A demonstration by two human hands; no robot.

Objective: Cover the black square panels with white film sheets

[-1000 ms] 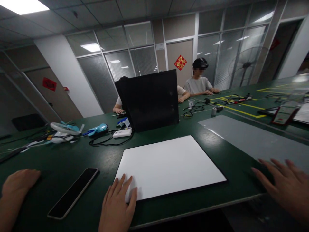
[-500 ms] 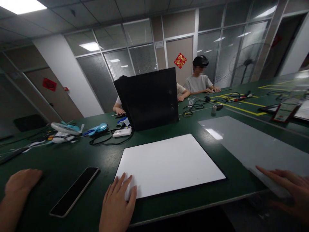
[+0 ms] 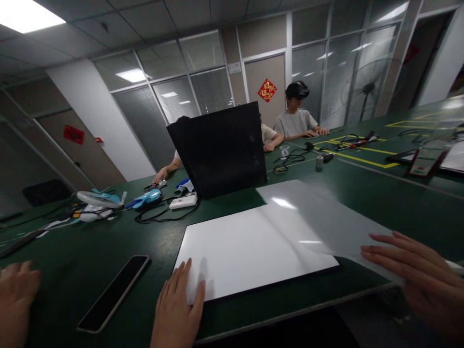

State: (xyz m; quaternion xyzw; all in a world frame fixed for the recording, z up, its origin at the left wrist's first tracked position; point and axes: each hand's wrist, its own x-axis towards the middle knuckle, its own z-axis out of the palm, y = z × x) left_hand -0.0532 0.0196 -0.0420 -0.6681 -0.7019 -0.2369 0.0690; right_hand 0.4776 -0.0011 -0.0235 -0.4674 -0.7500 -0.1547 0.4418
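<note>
A white board [image 3: 239, 246] with a thin black edge lies on the green table. My left hand [image 3: 177, 302] rests on its near left corner, fingers spread and thumb apart, holding nothing. A translucent sheet [image 3: 326, 227] overlaps the board's right part and reaches past its far and right edges; light glints on it. At the sheet's near right edge is my right hand [image 3: 413, 270], its fingers long and close together over the sheet, which it grips; the thumb is hidden below.
A phone [image 3: 114, 294] lies left of the board, with another person's hand [image 3: 18, 290] beyond it. A black monitor-like panel [image 3: 221, 150] stands behind the board. A white adapter [image 3: 183, 201], cables and a small fan [image 3: 99, 199] lie back left. Other people sit across the table [image 3: 159, 246].
My right hand has carried the translucent sheet leftward, over the board's right part. My left hand has stayed on the corner. The person's hand at far left has shifted left.
</note>
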